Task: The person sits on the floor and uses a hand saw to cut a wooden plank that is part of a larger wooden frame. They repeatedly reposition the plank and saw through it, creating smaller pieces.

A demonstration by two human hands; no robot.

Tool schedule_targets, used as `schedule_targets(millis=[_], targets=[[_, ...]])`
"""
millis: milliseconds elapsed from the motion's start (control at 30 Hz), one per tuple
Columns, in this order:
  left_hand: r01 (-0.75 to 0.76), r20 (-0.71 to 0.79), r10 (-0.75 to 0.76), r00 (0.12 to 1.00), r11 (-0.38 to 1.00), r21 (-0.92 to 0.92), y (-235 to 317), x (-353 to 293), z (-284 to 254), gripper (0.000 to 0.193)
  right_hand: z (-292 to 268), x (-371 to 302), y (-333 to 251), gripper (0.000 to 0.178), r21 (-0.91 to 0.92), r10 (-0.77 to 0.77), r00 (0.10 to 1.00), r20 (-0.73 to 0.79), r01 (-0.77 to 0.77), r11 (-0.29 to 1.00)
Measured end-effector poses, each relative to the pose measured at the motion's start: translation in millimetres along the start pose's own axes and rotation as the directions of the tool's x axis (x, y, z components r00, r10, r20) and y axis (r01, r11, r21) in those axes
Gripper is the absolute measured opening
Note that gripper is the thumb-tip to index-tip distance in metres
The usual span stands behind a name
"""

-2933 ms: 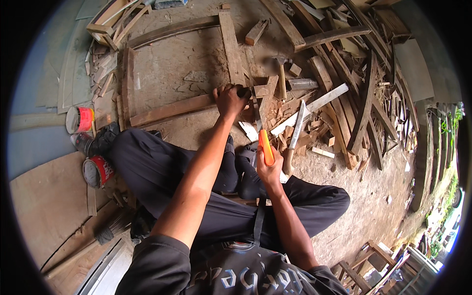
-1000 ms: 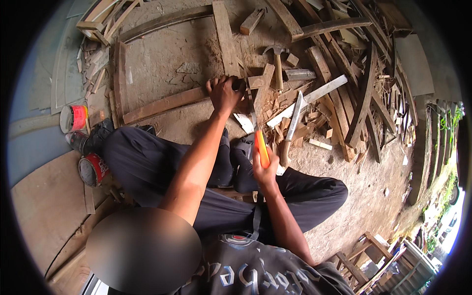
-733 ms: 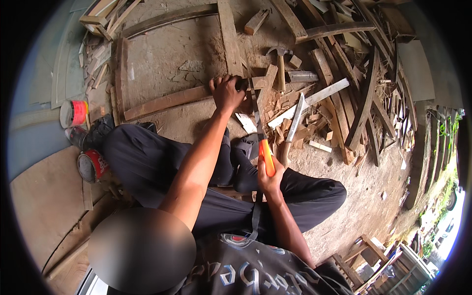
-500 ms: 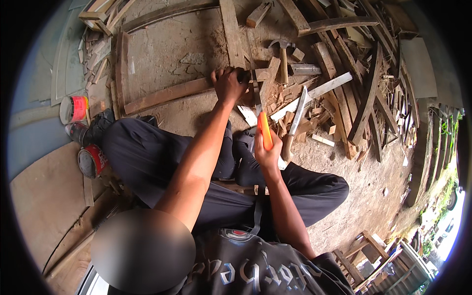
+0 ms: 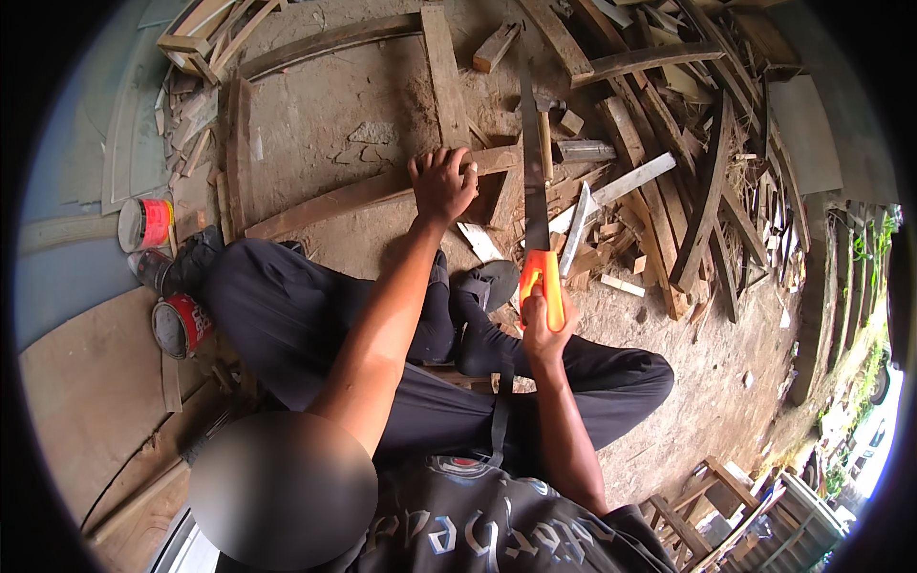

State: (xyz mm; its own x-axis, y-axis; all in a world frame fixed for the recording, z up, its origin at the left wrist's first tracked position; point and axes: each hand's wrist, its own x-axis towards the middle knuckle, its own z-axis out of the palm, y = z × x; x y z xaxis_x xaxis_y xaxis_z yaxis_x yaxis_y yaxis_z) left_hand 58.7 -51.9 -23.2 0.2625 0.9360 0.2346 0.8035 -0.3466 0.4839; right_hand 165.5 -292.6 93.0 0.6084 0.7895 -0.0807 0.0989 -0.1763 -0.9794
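Saw [image 5: 532, 172] now raised upright; hands clamp its handle and the plank [image 5: 363, 196].

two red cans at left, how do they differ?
Pose: the upper can lies with its pale round end turned to the camera; the lower can shows a dark, greyish end.
Place: the upper can sits by the pale floor board edge, above the dark shoe; the lower can sits below that shoe, beside the trouser leg.
Shared: both are small, round and red-walled, and neither hand touches them.
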Motion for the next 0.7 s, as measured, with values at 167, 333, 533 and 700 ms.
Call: schedule_targets(millis=[167, 333, 533, 700], targets=[[-0.124, -0.007, 0.124, 0.992, 0.992, -0.005, -7.8, -6.5, -9.4, 0.051, -24.7, -16.0, 18.5, 0.016, -0.078, 0.036, 0.999, 0.006, -0.035, 0.996], [-0.106, 0.079, 0.108, 0.991, 0.994, -0.037, -12.0, 8.7, -13.5, 0.050, -17.9, -18.8, 20.3, 0.015, -0.068, 0.057, 0.998, 0.019, -0.056, 0.996], [-0.096, 0.143, 0.103, 0.984, 0.994, -0.056, -29.0, 44.0, -18.1, 0.058, 0.0, -10.1, 0.4, 0.013, -0.131, -0.013, 0.995, 0.095, 0.025, 0.991], [-0.180, 0.026, 0.182, 0.983, 0.981, -0.069, -27.1, 39.7, -16.6, 0.052, 3.6, -9.1, -10.4, 0.016, -0.191, 0.007, 0.994, 0.113, 0.015, 0.982]])
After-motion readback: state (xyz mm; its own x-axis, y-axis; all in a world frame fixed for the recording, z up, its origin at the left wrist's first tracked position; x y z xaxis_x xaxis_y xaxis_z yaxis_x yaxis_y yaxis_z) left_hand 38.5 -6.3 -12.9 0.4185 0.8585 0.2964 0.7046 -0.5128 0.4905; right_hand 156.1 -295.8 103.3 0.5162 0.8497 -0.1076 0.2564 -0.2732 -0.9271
